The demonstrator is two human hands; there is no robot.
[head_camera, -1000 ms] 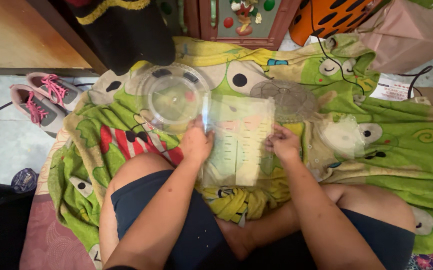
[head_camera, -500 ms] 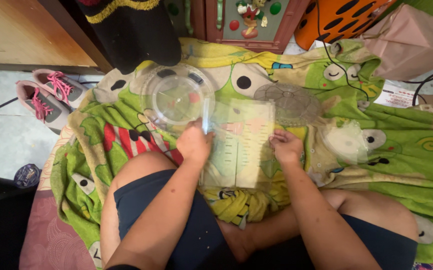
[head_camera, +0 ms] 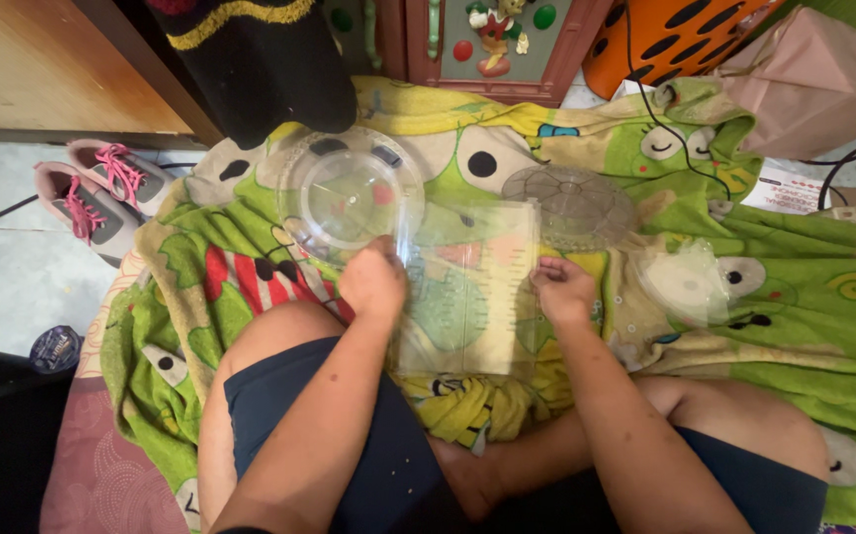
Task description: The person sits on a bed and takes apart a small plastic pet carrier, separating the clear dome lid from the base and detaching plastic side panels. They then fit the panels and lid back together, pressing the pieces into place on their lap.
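Both hands, left (head_camera: 373, 282) and right (head_camera: 563, 290), grip closed on clear rectangular sheet (head_camera: 467, 287).

Bare forearms, no sleeves, watch or rings showing on the left hand (head_camera: 373, 282) or the right hand (head_camera: 563, 290). Dark navy shorts (head_camera: 349, 445) over both thighs, knees uncovered. Seated, legs bare below the hems.

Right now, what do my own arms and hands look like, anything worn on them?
Both arms are bare with no sleeves in view. The left hand and right hand wear no gloves, and no rings, watch or bracelets show. Dark navy shorts cover the thighs.
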